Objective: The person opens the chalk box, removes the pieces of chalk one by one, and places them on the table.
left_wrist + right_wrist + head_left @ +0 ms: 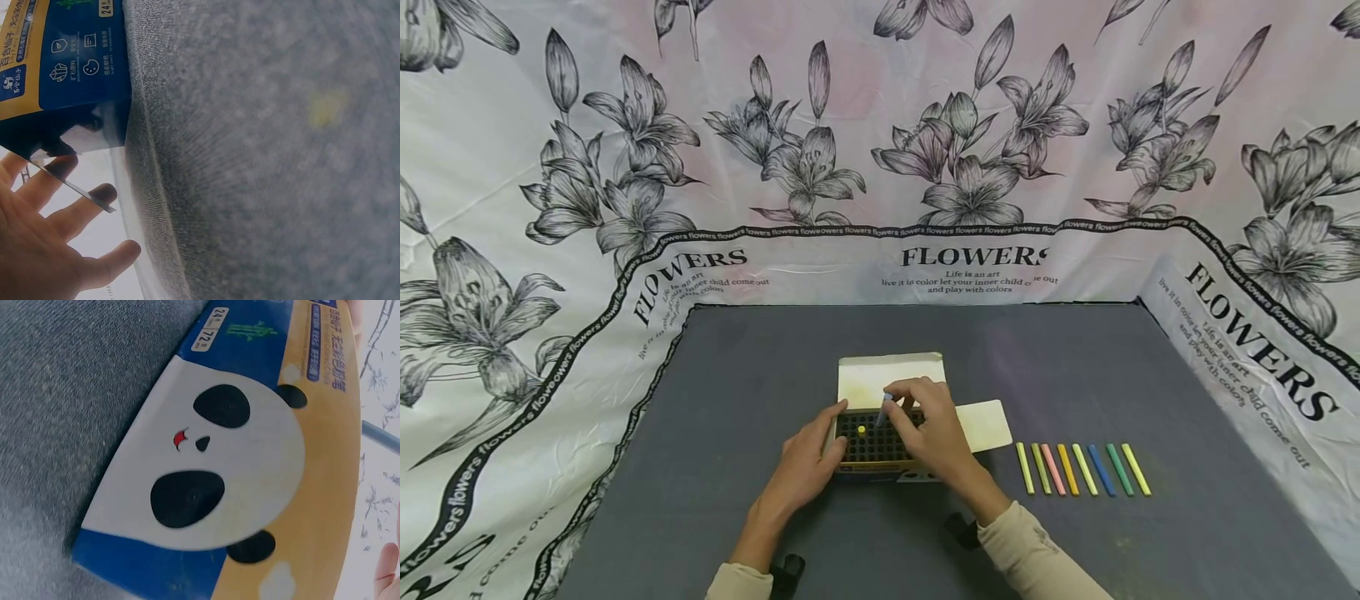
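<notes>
A chalk box (871, 468) stands with its lid (891, 379) raised and a black insert of small holes (868, 450) on top. One yellow chalk stick (861, 431) pokes up from a hole. My right hand (934, 421) pinches a blue-grey chalk stick (883, 410) slanted over the insert; whether its lower end is in a hole, I cannot tell. At the box's left end rests my left hand (811, 454), thumb near the front and index finger towards the back. In the left wrist view, its other fingers (81, 215) spread out beside a thin flap edge.
Several chalk sticks (1103, 469), yellow, pink, orange, blue and green, lie in a row right of the box. A side flap (985, 425) sticks out to the right. Flower-printed cloth (820, 267) borders the grey table (730, 358) behind and at the sides.
</notes>
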